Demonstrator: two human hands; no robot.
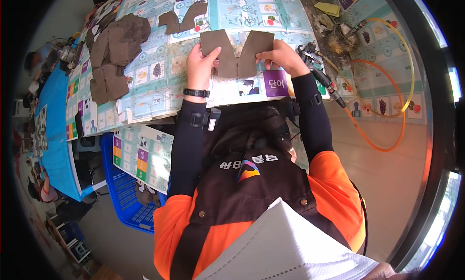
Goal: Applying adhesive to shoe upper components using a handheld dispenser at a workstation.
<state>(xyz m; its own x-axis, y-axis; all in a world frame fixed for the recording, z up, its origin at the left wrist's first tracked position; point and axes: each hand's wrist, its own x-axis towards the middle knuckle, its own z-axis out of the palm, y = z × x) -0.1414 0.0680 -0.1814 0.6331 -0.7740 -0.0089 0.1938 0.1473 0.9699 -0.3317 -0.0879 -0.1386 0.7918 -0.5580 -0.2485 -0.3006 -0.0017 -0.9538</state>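
Observation:
Between my hands is a flat brown V-notched cut piece [237, 67], its two arms spread apart above the table edge. My left hand [201, 66] pinches its left arm, thumb on top. On the other side, my right hand [281, 57] grips the right arm between thumb and fingers. Just beyond lies a similar brown notched piece [183, 19] on the table. To the left, a heap of brown cut pieces [118, 42] is stacked loosely. A spray gun [322, 74] with hoses rests right of my right hand.
A printed sheet covers the worktable [155, 93]. At the right, an orange hose [387, 147] and a yellow hose [411, 71] loop past the table edge. A blue plastic basket [114, 183] stands below left, near a blue-topped table [53, 134]. Other people are at the far left.

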